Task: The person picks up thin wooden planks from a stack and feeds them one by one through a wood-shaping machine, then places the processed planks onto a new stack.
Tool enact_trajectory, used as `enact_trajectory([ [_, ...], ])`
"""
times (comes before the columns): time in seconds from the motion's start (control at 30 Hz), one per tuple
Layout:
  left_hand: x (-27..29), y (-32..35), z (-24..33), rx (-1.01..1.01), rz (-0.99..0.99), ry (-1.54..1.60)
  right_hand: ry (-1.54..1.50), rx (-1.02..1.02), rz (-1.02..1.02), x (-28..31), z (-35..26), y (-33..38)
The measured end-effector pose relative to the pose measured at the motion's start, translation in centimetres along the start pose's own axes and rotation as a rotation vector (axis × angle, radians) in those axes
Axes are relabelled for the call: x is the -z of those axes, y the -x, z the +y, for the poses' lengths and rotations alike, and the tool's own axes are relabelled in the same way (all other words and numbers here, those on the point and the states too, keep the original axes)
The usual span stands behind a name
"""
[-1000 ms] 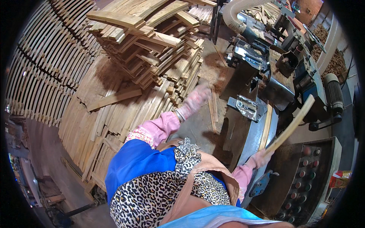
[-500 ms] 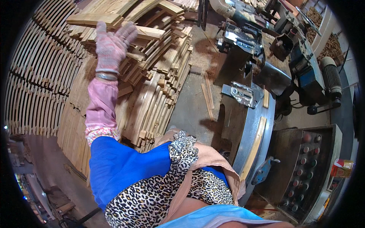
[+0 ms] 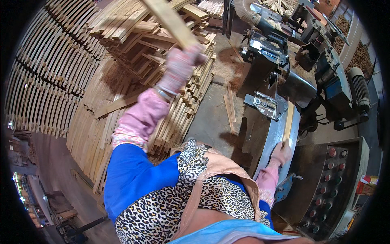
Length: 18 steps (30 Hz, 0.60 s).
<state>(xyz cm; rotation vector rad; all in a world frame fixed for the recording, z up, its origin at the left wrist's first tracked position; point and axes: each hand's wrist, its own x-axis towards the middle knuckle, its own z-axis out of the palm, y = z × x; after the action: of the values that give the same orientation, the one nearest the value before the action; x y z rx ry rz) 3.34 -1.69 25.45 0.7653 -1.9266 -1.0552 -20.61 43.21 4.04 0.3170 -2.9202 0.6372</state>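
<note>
Left hand (image 3: 181, 65), gloved, is up high over the pile (image 3: 162, 57) of wood strips, fist closed round a slat (image 3: 170, 20) that sticks up and left from it. Right of the pile sits the saw (image 3: 280, 85). Right hand (image 3: 281, 153) is pressed on the end of a strip (image 3: 288, 124) lying on the saw's curved table (image 3: 272, 138), fingers curled on it.

A workshop with a grey concrete floor (image 3: 211, 118) dusted with sawdust. Tall rows of stacked curved wooden slats (image 3: 44, 73) fill the left side. On the right stand grey metal woodworking machines (image 3: 280, 44), a ribbed dust hose (image 3: 245, 10) and a control panel with round buttons (image 3: 329, 179).
</note>
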Motion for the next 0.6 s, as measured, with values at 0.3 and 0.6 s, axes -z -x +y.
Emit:
enact_trajectory([
  [0.3,-22.4,21.7,-6.3,-0.260,-0.866,-0.142,-0.643,0.655,0.208,3.4,-15.7,5.7],
  [0.6,-15.8,19.6,-6.2,-0.100,-1.384,-0.470,0.127,-0.269,-0.269,11.2,7.3,26.5],
])
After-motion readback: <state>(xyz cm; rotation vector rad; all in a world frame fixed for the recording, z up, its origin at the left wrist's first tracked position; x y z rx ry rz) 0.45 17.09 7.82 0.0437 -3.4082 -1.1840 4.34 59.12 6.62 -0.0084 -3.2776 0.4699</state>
